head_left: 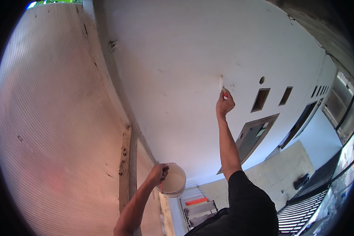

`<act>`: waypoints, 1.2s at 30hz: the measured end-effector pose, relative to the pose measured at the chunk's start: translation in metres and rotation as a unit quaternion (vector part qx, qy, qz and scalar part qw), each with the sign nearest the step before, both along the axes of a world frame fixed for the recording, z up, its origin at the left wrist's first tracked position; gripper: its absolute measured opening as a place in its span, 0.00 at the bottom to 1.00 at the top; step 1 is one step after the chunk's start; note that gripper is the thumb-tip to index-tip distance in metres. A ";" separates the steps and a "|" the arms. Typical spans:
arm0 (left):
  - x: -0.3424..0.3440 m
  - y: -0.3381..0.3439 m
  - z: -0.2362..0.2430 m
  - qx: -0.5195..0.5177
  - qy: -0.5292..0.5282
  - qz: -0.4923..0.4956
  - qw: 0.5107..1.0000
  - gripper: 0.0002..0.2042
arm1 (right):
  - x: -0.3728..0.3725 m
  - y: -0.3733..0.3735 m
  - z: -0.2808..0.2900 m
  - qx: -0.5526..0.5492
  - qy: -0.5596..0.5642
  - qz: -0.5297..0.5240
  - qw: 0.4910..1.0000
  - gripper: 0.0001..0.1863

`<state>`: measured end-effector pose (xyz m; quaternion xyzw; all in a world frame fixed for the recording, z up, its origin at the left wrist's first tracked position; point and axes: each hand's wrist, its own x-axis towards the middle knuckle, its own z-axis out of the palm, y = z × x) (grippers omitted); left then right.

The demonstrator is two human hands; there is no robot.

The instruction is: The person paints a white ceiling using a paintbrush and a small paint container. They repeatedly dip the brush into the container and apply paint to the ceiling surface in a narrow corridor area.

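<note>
My right hand [225, 103] is closed on the handle of a paintbrush [222, 82], partly red, raised against the white wall [188, 47]. The brush head is at the wall surface, beside some small dark marks. Lower left of it, my left hand [159, 173] grips a round bucket [177, 179] of pale liquid paint at its near side. The bucket hangs below the wall's corner beam.
A ribbed translucent panel [55, 102] fills the left, along a beam [125, 157]. The wall has small openings [260, 99] and a framed door [255, 137]. Far below are a tiled floor [299, 157], dark metal railings [303, 208] and a ladder-like object [196, 214].
</note>
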<state>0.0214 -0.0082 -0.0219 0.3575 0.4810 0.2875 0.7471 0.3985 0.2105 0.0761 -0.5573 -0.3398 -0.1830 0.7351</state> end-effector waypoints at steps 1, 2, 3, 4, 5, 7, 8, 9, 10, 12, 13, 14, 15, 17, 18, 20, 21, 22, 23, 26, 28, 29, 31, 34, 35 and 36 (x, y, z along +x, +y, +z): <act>0.002 0.001 0.004 0.010 0.006 -0.005 1.000 0.11 | -0.021 0.005 -0.002 -0.045 -0.027 -0.006 0.999 0.13; 0.003 -0.001 0.008 0.019 0.010 -0.009 1.000 0.11 | -0.050 0.007 0.000 -0.014 -0.054 0.010 0.998 0.11; 0.003 -0.003 0.013 0.030 0.018 -0.011 0.999 0.11 | -0.077 0.011 -0.001 -0.069 -0.085 0.012 0.994 0.12; 0.000 -0.003 0.013 0.018 0.022 0.000 1.000 0.11 | -0.109 0.008 0.000 -0.007 -0.110 0.040 0.993 0.12; -0.002 -0.003 0.011 0.006 0.024 0.007 1.000 0.11 | -0.134 0.004 0.004 0.035 -0.116 0.090 0.988 0.13; -0.001 -0.002 0.009 0.000 0.022 0.008 1.000 0.10 | -0.163 -0.006 0.003 -0.008 -0.096 0.178 0.979 0.13; -0.004 -0.002 0.008 0.005 0.017 0.005 1.000 0.10 | -0.171 -0.015 0.006 -0.022 -0.107 0.212 0.971 0.12; -0.004 -0.001 0.008 0.013 0.011 -0.001 1.000 0.10 | -0.167 -0.014 0.007 -0.012 -0.096 0.251 0.963 0.12; -0.004 0.001 0.006 0.014 0.016 -0.005 1.000 0.10 | -0.161 -0.012 0.007 -0.001 -0.086 0.289 0.953 0.11; -0.008 0.002 0.001 0.016 0.029 -0.006 0.999 0.10 | -0.135 -0.006 0.010 -0.037 -0.023 0.335 0.941 0.11; -0.007 0.000 0.004 0.009 0.037 0.002 0.999 0.10 | -0.118 -0.002 0.013 -0.055 0.007 0.360 0.931 0.11; -0.007 -0.003 0.007 0.002 0.044 0.012 0.999 0.10 | -0.097 -0.001 0.016 -0.041 0.030 0.353 0.934 0.09; -0.005 -0.003 0.011 -0.003 0.051 0.020 0.999 0.10 | -0.068 0.001 0.018 -0.012 0.010 0.305 0.952 0.08; -0.005 0.002 0.008 0.002 0.036 0.003 0.999 0.10 | -0.003 0.011 0.014 -0.012 0.052 0.240 0.969 0.08; -0.005 0.002 0.005 0.001 0.026 -0.003 1.000 0.11 | 0.023 0.010 0.012 0.014 0.070 0.229 0.971 0.09; -0.004 0.000 0.005 -0.002 0.028 0.000 1.000 0.11 | 0.065 0.003 0.011 0.025 0.074 0.142 0.987 0.10; -0.003 0.000 0.005 -0.003 0.027 0.002 1.000 0.11 | 0.081 -0.001 0.011 0.007 0.074 0.091 0.993 0.10; -0.003 -0.001 0.005 -0.002 0.029 0.000 1.000 0.11 | 0.091 -0.003 0.011 -0.012 0.073 0.042 0.996 0.10; -0.003 -0.002 0.006 0.000 0.032 -0.002 0.999 0.11 | 0.097 -0.004 0.009 -0.005 0.064 0.004 0.998 0.11; -0.002 -0.004 0.002 0.005 0.037 -0.004 0.999 0.11 | 0.080 0.001 0.011 -0.028 0.020 -0.068 0.997 0.11; 0.001 -0.002 0.004 0.008 0.036 -0.007 0.999 0.11 | 0.037 0.005 0.014 -0.069 -0.009 -0.057 0.996 0.11; 0.004 -0.001 0.007 0.009 0.035 -0.013 0.999 0.11 | 0.014 0.011 0.012 -0.047 -0.032 -0.053 0.997 0.10; 0.005 -0.001 0.007 0.013 0.036 -0.018 0.999 0.11 | -0.044 0.017 0.005 -0.041 -0.066 -0.021 0.997 0.10; 0.000 -0.002 0.007 0.019 0.048 -0.008 0.999 0.11 | -0.139 0.004 0.003 -0.004 -0.105 0.053 0.993 0.11; 0.001 -0.001 0.011 0.019 0.053 -0.003 0.998 0.10 | -0.164 -0.002 0.002 -0.028 -0.100 0.104 0.989 0.11; 0.003 -0.001 0.012 0.017 0.056 0.001 0.998 0.10 | -0.185 -0.008 0.004 -0.055 -0.095 0.155 0.982 0.11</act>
